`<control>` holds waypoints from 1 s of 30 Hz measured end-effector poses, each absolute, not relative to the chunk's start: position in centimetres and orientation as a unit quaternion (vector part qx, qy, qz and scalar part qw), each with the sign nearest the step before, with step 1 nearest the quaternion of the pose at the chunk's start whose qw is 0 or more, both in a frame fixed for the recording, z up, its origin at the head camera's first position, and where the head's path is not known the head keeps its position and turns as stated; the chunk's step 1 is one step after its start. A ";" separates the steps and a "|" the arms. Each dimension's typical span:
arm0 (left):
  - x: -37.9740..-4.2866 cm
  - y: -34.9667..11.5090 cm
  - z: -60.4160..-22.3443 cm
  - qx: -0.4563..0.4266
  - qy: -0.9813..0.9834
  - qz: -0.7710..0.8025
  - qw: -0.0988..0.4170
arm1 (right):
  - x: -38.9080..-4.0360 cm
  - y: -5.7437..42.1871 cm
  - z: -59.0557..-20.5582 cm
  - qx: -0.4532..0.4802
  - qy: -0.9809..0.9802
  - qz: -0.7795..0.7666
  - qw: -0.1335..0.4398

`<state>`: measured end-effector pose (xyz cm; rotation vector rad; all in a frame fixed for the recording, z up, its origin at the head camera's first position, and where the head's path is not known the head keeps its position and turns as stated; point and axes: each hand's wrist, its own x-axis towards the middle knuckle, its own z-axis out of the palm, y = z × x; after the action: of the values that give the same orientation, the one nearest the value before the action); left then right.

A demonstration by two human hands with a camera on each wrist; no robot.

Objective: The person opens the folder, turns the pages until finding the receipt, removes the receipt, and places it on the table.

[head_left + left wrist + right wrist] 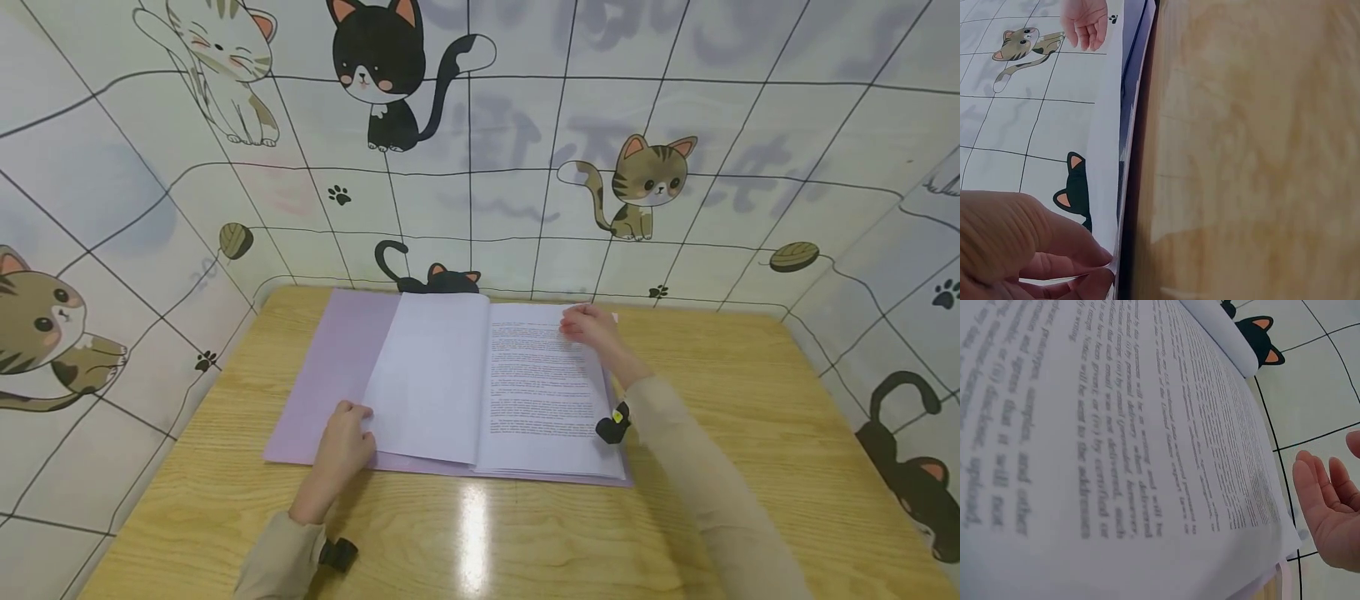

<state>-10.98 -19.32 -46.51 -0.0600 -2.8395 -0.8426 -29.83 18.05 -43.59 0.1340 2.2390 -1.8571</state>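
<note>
A purple folder lies spread on the wooden table, with sheets of paper in it. On its left half is a blank white page, turned over to that side. My left hand is at this page's lower left edge; the left wrist view shows thumb and fingertips pinching the paper's edge. A page of printed text faces up on the right half. Above its top right corner is my right hand, its fingers loosely bent and holding nothing. In the right wrist view it appears apart from the printed page.
The folder lies towards the back of the wooden table. White panels with cat drawings and grid lines rise behind the table and at both sides. A small black device is on the right wrist, another on the left.
</note>
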 end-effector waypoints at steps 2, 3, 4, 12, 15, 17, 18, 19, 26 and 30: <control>-11.0 -19.4 -46.6 -0.018 -0.956 -0.281 0.086 | -30.3 18.3 -43.6 0.047 0.780 -0.615 0.105; -11.0 -19.5 -46.7 -0.018 -0.956 -0.279 0.085 | -30.5 18.5 -43.6 0.045 0.789 -0.605 0.096; -11.0 -19.6 -46.7 -0.017 -0.957 -0.279 0.084 | -30.7 18.6 -43.6 0.039 0.799 -0.594 0.084; -11.1 -19.8 -46.8 -0.014 -0.958 -0.275 0.087 | -32.2 19.6 -44.2 -0.001 0.856 -0.517 -0.026; -11.1 -19.9 -46.9 -0.018 -0.957 -0.274 0.091 | -32.6 19.8 -44.2 0.012 0.861 -0.507 -0.020; -11.2 -19.9 -47.0 -0.019 -0.957 -0.274 0.093 | -32.9 20.0 -44.2 0.023 0.864 -0.502 -0.011; -11.2 -19.9 -47.0 -0.019 -0.957 -0.275 0.094 | -33.0 20.1 -44.3 0.028 0.866 -0.500 -0.005; -11.2 -20.0 -47.1 -0.018 -0.956 -0.277 0.095 | -33.2 20.1 -44.3 0.034 0.867 -0.497 0.001; -11.5 -20.2 -47.3 -0.024 -0.952 -0.282 0.115 | -34.0 20.5 -44.3 0.040 0.878 -0.477 0.021; -11.6 -20.2 -47.5 -0.024 -0.952 -0.288 0.101 | -34.3 20.5 -44.2 0.024 0.891 -0.453 0.013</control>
<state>-11.60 -20.24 -47.47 -0.0715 -2.8129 -0.8518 -34.28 20.45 -44.21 0.0762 2.7766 -1.4132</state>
